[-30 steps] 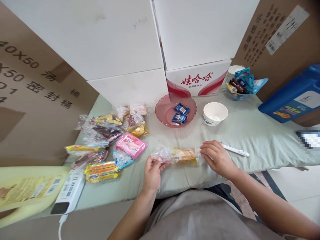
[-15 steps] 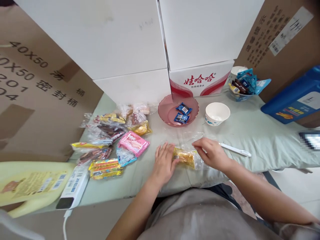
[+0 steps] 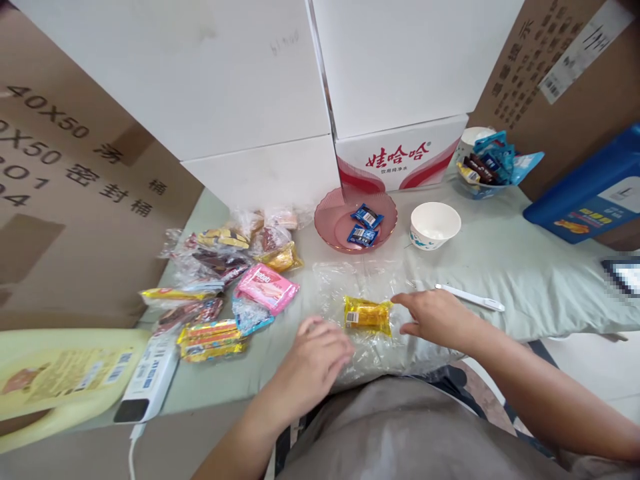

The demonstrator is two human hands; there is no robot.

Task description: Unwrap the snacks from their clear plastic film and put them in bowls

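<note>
A yellow wrapped snack packet lies flat on a sheet of clear plastic film in front of me. My right hand is just right of the packet, thumb and index finger apart, the index tip at the packet's right end. It holds nothing that I can see. My left hand is left of and nearer to me than the packet, over the film's left edge. Its fingers are loosely bent and seem empty; their tips are partly hidden. A white, slim-handled tool lies beyond my right hand.
Behind the film stand a pink bowl with two blue packets and a white paper cup. Assorted wrapped snacks, including a pink packet, pile up at left. A filled bowl and blue bottle are at right. White boxes line the back.
My left hand has come off the yellow packet and drawn back toward me. My right hand has shifted slightly right and its fingers have spread. The film now lies opened out under the packet.
</note>
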